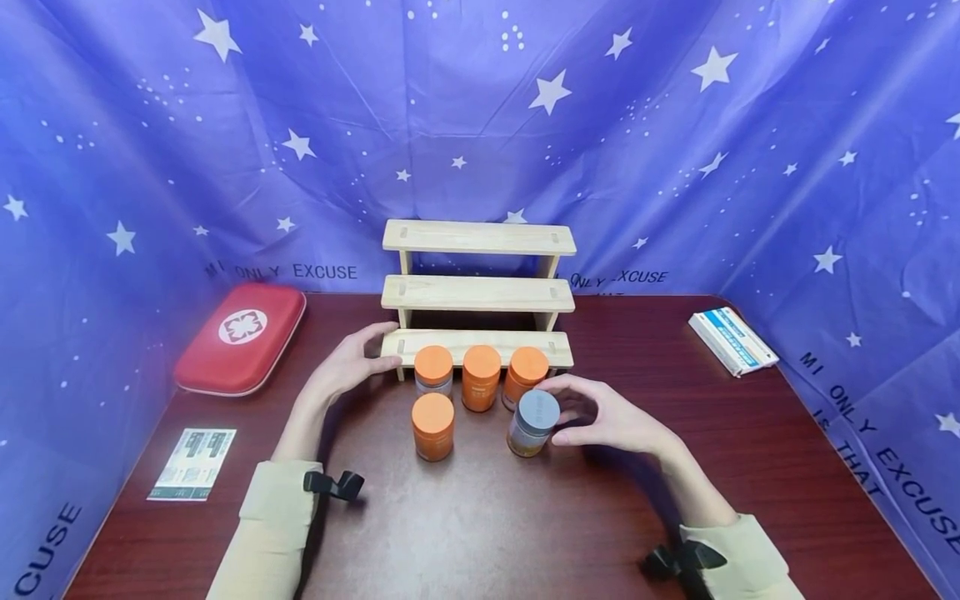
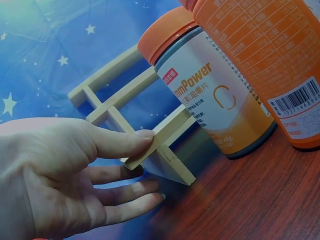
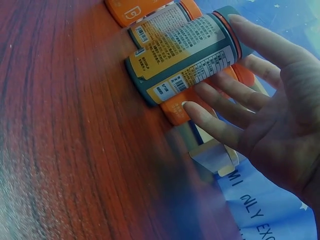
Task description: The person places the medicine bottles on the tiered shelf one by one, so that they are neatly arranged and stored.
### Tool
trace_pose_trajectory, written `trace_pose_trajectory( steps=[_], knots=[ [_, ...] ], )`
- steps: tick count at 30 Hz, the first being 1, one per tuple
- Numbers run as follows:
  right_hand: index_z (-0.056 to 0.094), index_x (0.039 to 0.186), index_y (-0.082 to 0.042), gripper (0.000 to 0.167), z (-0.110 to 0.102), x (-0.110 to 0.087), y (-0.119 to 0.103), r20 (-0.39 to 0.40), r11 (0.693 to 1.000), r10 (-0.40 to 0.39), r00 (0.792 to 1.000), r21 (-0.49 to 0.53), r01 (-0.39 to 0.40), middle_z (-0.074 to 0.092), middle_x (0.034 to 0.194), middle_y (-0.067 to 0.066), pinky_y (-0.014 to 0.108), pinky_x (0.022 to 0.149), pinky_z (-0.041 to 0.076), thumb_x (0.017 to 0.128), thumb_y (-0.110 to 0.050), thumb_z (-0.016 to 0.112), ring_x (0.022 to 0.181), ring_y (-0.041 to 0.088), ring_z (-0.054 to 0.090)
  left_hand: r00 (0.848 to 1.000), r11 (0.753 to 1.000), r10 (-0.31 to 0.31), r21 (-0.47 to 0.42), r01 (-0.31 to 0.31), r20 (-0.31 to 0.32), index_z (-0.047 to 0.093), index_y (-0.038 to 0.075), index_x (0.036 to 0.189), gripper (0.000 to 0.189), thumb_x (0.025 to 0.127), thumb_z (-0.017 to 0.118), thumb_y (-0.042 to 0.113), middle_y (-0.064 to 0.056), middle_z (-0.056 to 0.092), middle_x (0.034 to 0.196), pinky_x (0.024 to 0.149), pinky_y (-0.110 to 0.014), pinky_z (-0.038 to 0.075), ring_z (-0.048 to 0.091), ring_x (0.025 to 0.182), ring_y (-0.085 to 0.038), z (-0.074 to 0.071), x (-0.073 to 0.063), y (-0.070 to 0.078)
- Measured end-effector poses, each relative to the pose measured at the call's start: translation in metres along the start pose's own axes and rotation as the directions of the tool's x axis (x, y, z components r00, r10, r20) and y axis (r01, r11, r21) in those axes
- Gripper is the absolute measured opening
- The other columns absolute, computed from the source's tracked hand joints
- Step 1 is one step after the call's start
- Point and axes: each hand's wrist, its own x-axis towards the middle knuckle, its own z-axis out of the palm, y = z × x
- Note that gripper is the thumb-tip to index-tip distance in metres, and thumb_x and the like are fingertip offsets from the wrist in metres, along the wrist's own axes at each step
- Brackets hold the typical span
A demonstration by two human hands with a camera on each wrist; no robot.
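A three-step wooden display stand is at the back of the table. My left hand pinches the left end of its lowest step, thumb on top and index finger beneath in the left wrist view. Beside the grey-lidded supplement bottle is my right hand, its fingers loosely spread around the lid's right side. That bottle stands upright on the table. Three orange-lidded bottles line up before the stand: a left one, a middle one and a right one. Another orange bottle stands in front.
On the left lies a red zippered first-aid case, with a printed blister pack nearer the front edge. A white and blue medicine box is at the far right. Star-patterned blue cloth hangs around the table.
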Motion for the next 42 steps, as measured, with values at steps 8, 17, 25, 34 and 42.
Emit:
trace_pose_trajectory(
  steps=[8,17,25,34,42],
  knots=[
    [0.057,0.141,-0.014,0.064,0.0037,0.0027,0.001,-0.024,1.0,-0.003,1.0,-0.018,0.003,0.068,0.128,0.008,0.038,0.094,0.061,0.084,-0.004,0.084,0.117,0.01,0.066,0.996,0.98,-0.076,-0.177,0.085,0.054,0.032,0.002,0.158,0.07,0.097,0.067,0.003,-0.029,0.05,0.138,0.092,-0.037,0.061,0.065,0.104,-0.022,-0.0001,0.0003,0.0005],
    [0.058,0.14,-0.013,0.062,0.0047,0.0036,0.0033,-0.035,0.999,-0.009,0.999,-0.036,0.008,0.068,0.125,0.009,0.038,0.093,0.061,0.084,-0.006,0.084,0.114,0.009,0.067,0.997,0.992,-0.081,-0.092,0.082,0.02,0.036,0.004,0.156,0.07,0.096,0.071,0.008,-0.029,0.053,0.14,0.092,-0.033,0.059,0.063,0.108,-0.026,-0.002,0.0002,-0.0007],
    [0.058,0.141,-0.015,0.063,0.0038,0.0026,0.0019,-0.04,0.999,-0.003,0.999,-0.053,0.001,0.068,0.126,0.008,0.037,0.094,0.061,0.084,-0.008,0.085,0.115,0.008,0.066,0.998,0.999,-0.045,-0.01,0.046,0.041,0.035,0.005,0.158,0.071,0.098,0.07,0.016,-0.029,0.057,0.137,0.092,-0.032,0.055,0.063,0.116,-0.034,-0.0045,-0.0004,-0.0003],
    [0.059,0.139,-0.015,0.063,0.0054,0.0042,0.0023,-0.054,0.997,-0.009,0.999,-0.071,0.005,0.067,0.126,0.005,0.036,0.093,0.061,0.083,-0.009,0.086,0.114,0.007,0.066,0.999,0.998,-0.03,0.058,0.028,0.034,0.035,0.009,0.16,0.069,0.1,0.067,0.021,-0.026,0.06,0.136,0.101,-0.041,0.047,0.06,0.123,-0.037,-0.0062,-0.005,0.0013],
    [0.062,0.135,-0.016,0.058,0.008,0.0048,0.0038,-0.079,0.994,-0.015,0.997,-0.105,0.007,0.066,0.123,0.003,0.034,0.092,0.061,0.083,-0.011,0.087,0.112,0.007,0.066,0.997,0.998,-0.048,0.036,0.046,0.053,0.032,0.01,0.161,0.071,0.1,0.066,0.022,-0.027,0.058,0.139,0.103,-0.044,0.047,0.059,0.125,-0.037,-0.0055,-0.0063,0.0016]
  ],
)
